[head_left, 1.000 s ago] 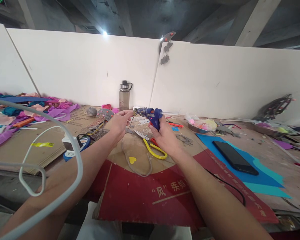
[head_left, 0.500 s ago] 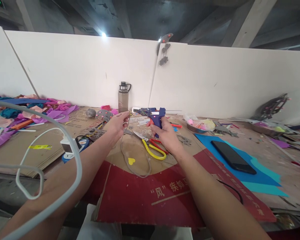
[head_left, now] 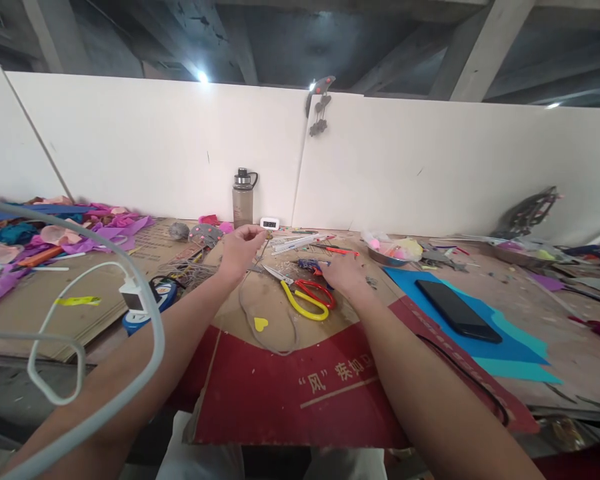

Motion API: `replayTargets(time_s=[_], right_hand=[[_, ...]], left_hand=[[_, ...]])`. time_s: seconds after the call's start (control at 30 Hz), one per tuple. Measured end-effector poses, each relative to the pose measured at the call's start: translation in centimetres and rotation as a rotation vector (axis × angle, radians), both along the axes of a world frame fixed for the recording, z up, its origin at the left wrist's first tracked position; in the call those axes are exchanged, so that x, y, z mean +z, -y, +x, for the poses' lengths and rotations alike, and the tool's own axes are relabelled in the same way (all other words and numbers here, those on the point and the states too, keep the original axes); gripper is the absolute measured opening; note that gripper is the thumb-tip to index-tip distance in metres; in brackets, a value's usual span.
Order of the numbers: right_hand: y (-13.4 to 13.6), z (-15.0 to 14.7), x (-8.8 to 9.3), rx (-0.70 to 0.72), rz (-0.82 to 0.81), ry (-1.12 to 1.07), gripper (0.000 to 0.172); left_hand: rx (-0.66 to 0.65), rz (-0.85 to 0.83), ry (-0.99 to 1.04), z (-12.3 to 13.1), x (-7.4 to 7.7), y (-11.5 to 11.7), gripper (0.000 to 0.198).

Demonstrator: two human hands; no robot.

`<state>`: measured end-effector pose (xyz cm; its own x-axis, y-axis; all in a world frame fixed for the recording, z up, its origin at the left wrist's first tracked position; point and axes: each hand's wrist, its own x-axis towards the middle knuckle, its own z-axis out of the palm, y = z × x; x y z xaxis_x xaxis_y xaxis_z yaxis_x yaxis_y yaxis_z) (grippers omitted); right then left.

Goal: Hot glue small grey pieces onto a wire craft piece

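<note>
My left hand [head_left: 240, 250] is raised a little above the cardboard, its fingertips pinched on the upper end of a thin grey wire loop [head_left: 260, 343] that trails down towards me. My right hand [head_left: 344, 273] rests low on the table with its fingers closed over the handle of a blue glue gun [head_left: 310, 265], which lies on its side. Yellow and red handled scissors [head_left: 305, 299] lie just in front of the gun. A small yellow heart [head_left: 261, 324] sits inside the wire loop.
A red and brown cardboard sheet [head_left: 300, 393] covers the near table. A black phone [head_left: 453, 309] lies on blue sheets at the right. A bottle [head_left: 243, 198] stands by the white partition. Purple and pink scraps [head_left: 55, 233] pile at the left. White cable [head_left: 80, 347] hangs close by.
My right hand has lowered the glue gun from near my left hand's fingertips down onto the table. My left hand has kept its pinch and barely moved.
</note>
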<state>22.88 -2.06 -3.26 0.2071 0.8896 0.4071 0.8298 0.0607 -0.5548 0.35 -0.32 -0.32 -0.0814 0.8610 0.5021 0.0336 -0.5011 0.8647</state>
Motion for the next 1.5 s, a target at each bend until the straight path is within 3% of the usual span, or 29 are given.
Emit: replayTargets(time_s=[0.07,0.13,0.17,0.27,0.37,0.43,0.57,0.63,0.73,1.03,1.2,1.37,1.5], right_hand=[[0.6,-1.3,0.7,0.06,0.117,-0.207,0.016],[1.3,-3.3,1.3,0.26,0.164,-0.461,0.02],[1.6,-4.4,1.5,0.333,0.16,-0.524,0.022],[2.5,-7.1,1.8,0.682,0.09,-1.048,0.04],[3.0,-8.0,2.0,0.809,-0.037,-1.263,0.045],[3.1,-7.8,2.0,0.768,-0.035,-1.24,0.043],[2.6,-7.2,1.9,0.598,0.19,-0.951,0.022],[2.3,-7.0,1.9,0.544,0.284,-0.794,0.011],[2.2,-6.9,2.0,0.478,0.355,-0.641,0.008],[2.7,-6.7,2.3,0.374,0.353,-0.489,0.011],[3.0,-6.4,2.6,0.382,0.333,-0.432,0.014],[3.1,-5.7,2.7,0.361,0.312,-0.349,0.015],[3.2,-5.4,2.6,0.362,0.316,-0.272,0.015]], left_hand=[[0.101,0.148,-0.144,0.2,0.1,0.6,0.013],[0.168,0.275,-0.271,0.6,0.2,1.1,0.01],[0.189,0.331,-0.322,0.7,0.2,1.4,0.008],[0.211,0.458,-0.41,1.2,0.3,2.0,0.007],[0.202,0.459,-0.401,1.4,0.5,2.3,0.006],[0.17,0.366,-0.359,1.5,0.5,2.4,0.005],[-0.015,0.097,-0.214,1.9,0.4,2.6,0.012],[-0.08,0.043,-0.16,2.2,0.4,2.7,0.015],[-0.104,0.03,-0.136,2.4,0.4,2.8,0.014],[-0.151,-0.012,-0.136,2.3,0.6,3.2,0.009],[-0.258,-0.046,-0.13,2.0,0.8,3.0,0.01],[-0.392,-0.144,-0.3,1.1,1.6,2.5,0.022],[-0.347,-0.128,-0.394,0.9,1.7,2.7,0.022]])
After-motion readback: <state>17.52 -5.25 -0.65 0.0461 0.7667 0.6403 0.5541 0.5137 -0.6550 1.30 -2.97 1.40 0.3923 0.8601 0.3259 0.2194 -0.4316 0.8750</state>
